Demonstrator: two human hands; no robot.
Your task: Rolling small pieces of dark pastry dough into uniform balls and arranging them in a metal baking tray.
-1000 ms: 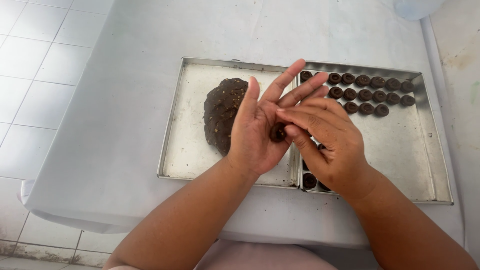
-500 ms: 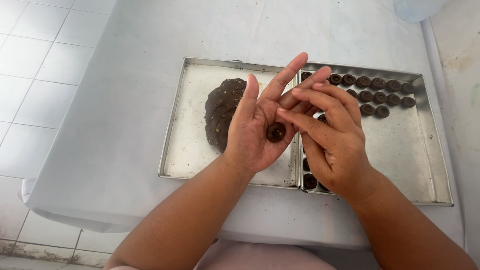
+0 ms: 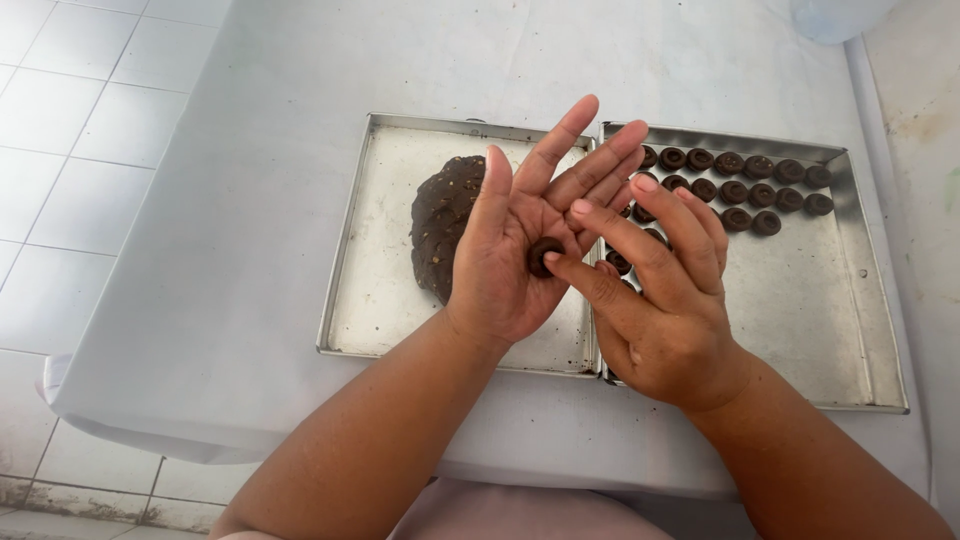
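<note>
My left hand (image 3: 520, 240) is held palm up over the seam between two metal trays, fingers spread. A small round dark dough piece (image 3: 543, 256) with a dent in its middle rests on that palm. My right hand (image 3: 660, 300) is beside it, its thumb tip touching the edge of the piece and its fingers curved above. A dark brown lump of dough (image 3: 440, 225) with pale flecks lies in the left tray (image 3: 370, 290), partly hidden behind my left hand. Several shaped dough rounds (image 3: 745, 190) sit in rows in the right tray (image 3: 810, 320).
Both trays stand side by side on a table covered with a white cloth (image 3: 250, 200). A pale blue container (image 3: 835, 15) shows at the far right edge. White floor tiles (image 3: 60, 150) lie to the left, beyond the table edge.
My right hand has drawn back from covering the left palm, so the dough piece now shows fully with a dent in it. The left hand stays palm up.
</note>
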